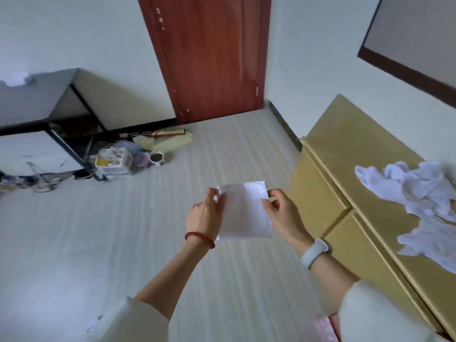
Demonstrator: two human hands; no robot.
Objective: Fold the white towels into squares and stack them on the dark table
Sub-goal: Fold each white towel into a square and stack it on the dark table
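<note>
A folded white towel hangs in the air over the floor, held between both hands. My left hand pinches its upper left corner and my right hand pinches its upper right edge. A heap of unfolded white towels lies on the yellow cabinet at the right. The dark table stands at the far left against the wall, with a bit of white cloth at its far edge.
A red-brown door is straight ahead. Under and beside the dark table lies clutter: a mug, rolled yellow items, a box and cables. Pale striped floor spreads between table and cabinet.
</note>
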